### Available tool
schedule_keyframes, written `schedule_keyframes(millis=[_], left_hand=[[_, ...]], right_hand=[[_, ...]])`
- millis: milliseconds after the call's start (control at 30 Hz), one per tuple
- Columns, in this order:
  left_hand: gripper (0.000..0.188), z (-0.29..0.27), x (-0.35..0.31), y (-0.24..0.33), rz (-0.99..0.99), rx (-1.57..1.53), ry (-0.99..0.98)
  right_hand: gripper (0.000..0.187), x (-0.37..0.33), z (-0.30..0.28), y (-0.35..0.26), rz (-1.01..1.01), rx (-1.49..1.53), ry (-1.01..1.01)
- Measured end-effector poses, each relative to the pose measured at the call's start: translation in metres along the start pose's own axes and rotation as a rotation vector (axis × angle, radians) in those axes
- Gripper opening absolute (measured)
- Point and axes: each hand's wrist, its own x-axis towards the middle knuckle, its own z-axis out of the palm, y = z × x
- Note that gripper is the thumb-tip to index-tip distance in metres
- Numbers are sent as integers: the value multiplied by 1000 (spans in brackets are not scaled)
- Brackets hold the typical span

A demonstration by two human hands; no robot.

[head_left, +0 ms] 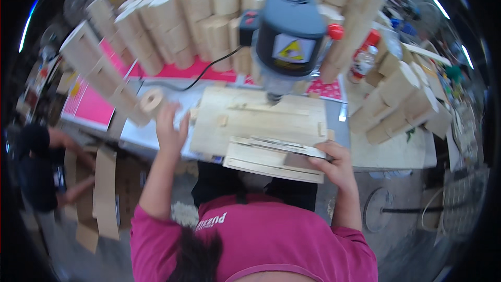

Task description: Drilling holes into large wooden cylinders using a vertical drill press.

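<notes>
Right hand (pixel 334 164) is clamped on the near right corner of a flat stack of thin plywood pieces (pixel 274 155), thumb on top, fingers under the edge. The stack lies at the front edge of a pale wooden jig board (pixel 261 117) on the bench, partly overhanging toward the person. Left hand (pixel 169 128) is raised w/ fingers spread and loose, holding nothing; it's at the board's left edge, just below a small wooden ring (pixel 152 98) that sits by the bench's left side. Can't tell if the fingertips touch the ring.

A grey drill press head (pixel 289 36) w/ a red knob (pixel 336 31) hangs over the board's far side, bit pointing down near the board's middle back; black cable (pixel 203 75) runs off left.

Handling, as a guess: the ply looks light, stiff and dry, not slippery, but thin edges could chip or splinter, and loose sheets may slide apart. Best gripped at a corner or along 1 long edge, pinching all layers together, fingers well off the bit.

Stacked round wood blocks (pixel 182 15) wall the back and right. Another person (pixel 36 172) works w/ cardboard at far left.
</notes>
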Motion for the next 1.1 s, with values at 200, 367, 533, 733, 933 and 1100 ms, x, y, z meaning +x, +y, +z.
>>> schedule_keyframes(millis=[200,367,533,733,933,1100], left_hand=[[27,33,-50,98,254,-386,-340],[39,49,-70,104,323,-278,-435],[32,52,-75,95,247,-257,-385],[31,66,-73,100,223,-307,-353],[32,60,-76,97,180,-318,-326],[31,61,-79,96,181,-338,-342]], right_hand=[[24,9,10,45,54,-52,-22],[34,29,-19,30,134,-226,-348],[43,138,-98,-14,-247,-281,389],[69,287,-187,-13,59,-798,1014],[73,323,-182,13,226,-669,829],[59,316,-189,27,47,-535,948]])
